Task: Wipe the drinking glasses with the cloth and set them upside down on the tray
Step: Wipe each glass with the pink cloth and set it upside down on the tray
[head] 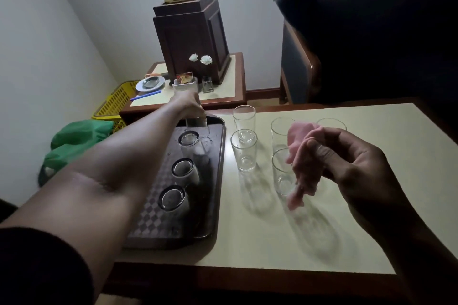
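Table (247, 242) edge comes first, nearest me, with the tray (153, 226) lying on its left side. Three inverted glasses (172, 198) stand in a row up the tray, bases up, each apart from the next. To the right, over bare tabletop, my right hand (359, 163) pinches the cloth (301, 156) between curled fingers and thumb. The cloth hangs limp and bunched, soft enough to push down inside a glass. Under and behind it stand five upright glasses (244, 153) in a loose cluster beside the tray, which I judge are yet to be wiped. Farther out, at the tray's far end, my left hand (188, 104) is curled round the held glass (197, 125) from above. Blur keeps me from telling which way up it is, or whether it has met the tray.

Handling, as I judge it: these are thin, clear, straight-walled tumblers — light, rigid, brittle, and slick under bare fingers. I would take each round the middle of its wall, thumb opposite fingers, and keep pressure off the rim. Setting down wants the rim flat and gentle — the upright ones stand close enough to knock together.

Beyond the table, a side table (223, 91) carries a lamp base (190, 39).
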Demonstrator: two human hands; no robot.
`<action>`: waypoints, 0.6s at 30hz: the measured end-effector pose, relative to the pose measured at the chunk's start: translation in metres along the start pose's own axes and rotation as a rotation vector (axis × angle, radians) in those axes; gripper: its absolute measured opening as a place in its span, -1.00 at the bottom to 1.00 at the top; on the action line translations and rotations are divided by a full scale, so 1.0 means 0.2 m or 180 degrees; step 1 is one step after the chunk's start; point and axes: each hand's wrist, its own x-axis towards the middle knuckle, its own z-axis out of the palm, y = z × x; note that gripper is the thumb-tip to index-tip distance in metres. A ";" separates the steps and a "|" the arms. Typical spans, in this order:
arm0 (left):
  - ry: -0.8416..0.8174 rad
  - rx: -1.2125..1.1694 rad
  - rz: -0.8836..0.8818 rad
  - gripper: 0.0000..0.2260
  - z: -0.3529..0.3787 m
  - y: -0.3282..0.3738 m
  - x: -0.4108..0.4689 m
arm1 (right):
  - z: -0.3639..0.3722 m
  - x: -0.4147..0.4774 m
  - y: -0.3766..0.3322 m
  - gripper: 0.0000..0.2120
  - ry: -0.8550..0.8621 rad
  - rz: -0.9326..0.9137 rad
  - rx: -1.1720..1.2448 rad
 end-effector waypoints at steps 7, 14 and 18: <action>-0.0206 0.0076 -0.0132 -0.56 0.14 -0.02 0.02 | -0.01 0.00 0.05 -0.71 -0.0021 0.0048 0.0015; 0.0274 -0.0029 -0.0056 -0.06 0.15 -0.03 -0.07 | -0.05 -0.02 0.04 -0.81 0.0136 0.0060 0.0055; 0.1314 -0.0502 0.0656 -0.48 0.12 0.14 -0.35 | -0.14 -0.06 0.01 -0.84 0.0412 0.0110 0.0188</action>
